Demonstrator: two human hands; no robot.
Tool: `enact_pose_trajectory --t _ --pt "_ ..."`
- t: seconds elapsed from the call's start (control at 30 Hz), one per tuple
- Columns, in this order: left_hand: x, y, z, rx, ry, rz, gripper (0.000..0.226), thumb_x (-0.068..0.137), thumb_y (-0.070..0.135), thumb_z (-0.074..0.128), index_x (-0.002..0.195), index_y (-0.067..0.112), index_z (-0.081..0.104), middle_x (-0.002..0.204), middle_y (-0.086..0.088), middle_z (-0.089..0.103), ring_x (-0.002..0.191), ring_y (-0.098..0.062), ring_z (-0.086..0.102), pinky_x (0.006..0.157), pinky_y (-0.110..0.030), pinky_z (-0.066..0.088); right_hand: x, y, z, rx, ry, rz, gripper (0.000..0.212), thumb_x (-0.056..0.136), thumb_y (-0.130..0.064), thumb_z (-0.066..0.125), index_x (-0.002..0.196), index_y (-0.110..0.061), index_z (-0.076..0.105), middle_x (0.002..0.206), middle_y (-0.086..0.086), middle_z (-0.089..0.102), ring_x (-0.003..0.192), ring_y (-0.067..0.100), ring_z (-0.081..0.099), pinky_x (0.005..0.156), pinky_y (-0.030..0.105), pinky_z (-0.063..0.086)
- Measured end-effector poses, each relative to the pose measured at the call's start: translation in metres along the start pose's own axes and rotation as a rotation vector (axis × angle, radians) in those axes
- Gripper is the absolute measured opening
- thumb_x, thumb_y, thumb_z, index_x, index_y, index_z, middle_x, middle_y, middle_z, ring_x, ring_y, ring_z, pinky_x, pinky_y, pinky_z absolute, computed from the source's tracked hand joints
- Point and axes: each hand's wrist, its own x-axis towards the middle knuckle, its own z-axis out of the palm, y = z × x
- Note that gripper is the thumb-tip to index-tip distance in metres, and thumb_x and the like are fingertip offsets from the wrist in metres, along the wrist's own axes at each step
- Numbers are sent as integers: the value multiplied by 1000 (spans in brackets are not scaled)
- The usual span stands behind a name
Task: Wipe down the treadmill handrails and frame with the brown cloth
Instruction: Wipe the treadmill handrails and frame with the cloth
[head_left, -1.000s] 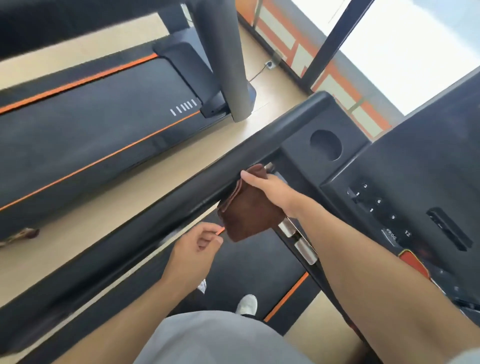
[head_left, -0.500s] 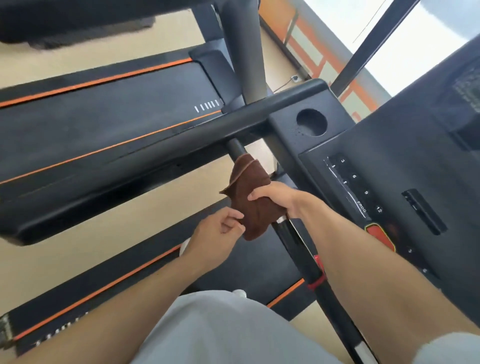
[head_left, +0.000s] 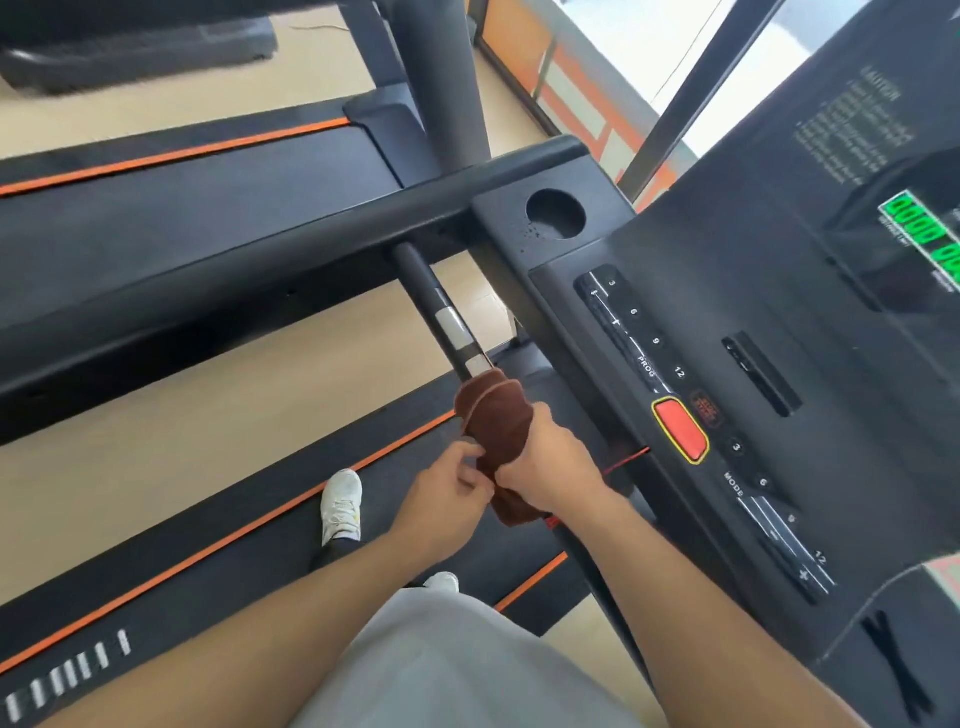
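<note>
Head view, from the left: a neighbouring treadmill belt (head_left: 182, 218) with orange stripes lies beyond the thick side handrail (head_left: 234, 275), which runs diagonally to the console corner. Below it, the person's white shoe (head_left: 340, 501) stands on the near belt (head_left: 249, 551). The left hand (head_left: 449, 491) has closed in since half a second ago and now pinches the lower edge of the brown cloth (head_left: 496, 421), fingers curled against the fabric, touching the right hand. The cloth is wrapped round the thin black grip bar (head_left: 434, 306) that slopes down from under the side handrail; it sat higher on that bar a moment ago and has slid down toward the person, so the bar's silver sensor plates (head_left: 460, 338), hidden before, now show bare above it. The right hand (head_left: 550, 467) is clenched round cloth and bar together, gripping from the console side. Further right, the cup holder (head_left: 555, 214) opens in the console corner, then the red stop button (head_left: 679, 428) and, at the edge, the green display (head_left: 922, 234), which was out of view earlier.
</note>
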Motion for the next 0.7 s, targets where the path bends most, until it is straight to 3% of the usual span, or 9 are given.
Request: enact_pose_trajectory --t 0.13,0.27,0.37,0.47,0.53,0.6,0.7 --pt "4 -8 -1 -7 9 -47 26 94 24 58 116 35 54 91 11 72 88 -6 67 83 -32 54 -19 13 36 -524 306 -9 79 87 -31 76 149 -13 30 115 3 62 96 22 69 65 35 50" --pt "13 -11 -12 -94 53 -39 39 92 21 62 126 38 52 88 17 73 88 1 67 86 -29 55 2 -10 22 -595 287 -98 82 91 -29 68 155 -7 21 126 5 57 102 22 70 64 34 43" --pt "25 -7 -33 -176 143 -19 39 93 22 64 125 40 50 91 14 73 89 -2 68 88 -31 56 38 -52 6 -443 245 -119 69 92 -38 66 145 -11 31 125 5 58 103 28 70 68 36 39" --pt "34 2 -65 -176 199 -3 38 95 23 64 125 41 50 94 14 72 92 -3 67 85 -26 53 82 -98 -7 -189 246 -150 52 90 -52 66 120 -15 42 112 7 66 99 35 69 71 39 41" --pt "39 6 -87 -168 205 0 36 96 24 63 124 42 51 96 15 71 94 -1 65 81 -19 49 109 -124 -18 -32 220 -159 55 89 -63 64 111 -17 44 108 9 69 99 37 68 76 41 46" --pt "43 7 -108 -180 216 1 32 96 25 63 122 42 54 93 16 71 95 1 65 80 -14 46 134 -140 -28 75 153 -149 61 87 -70 61 117 -17 51 113 8 69 106 33 66 86 41 51" --pt "50 3 -135 -182 249 -5 29 95 22 63 118 39 57 88 15 72 94 -2 67 89 -24 50 161 -137 -38 418 -51 -210 40 90 -57 70 114 -25 68 114 0 73 110 23 69 98 44 55"
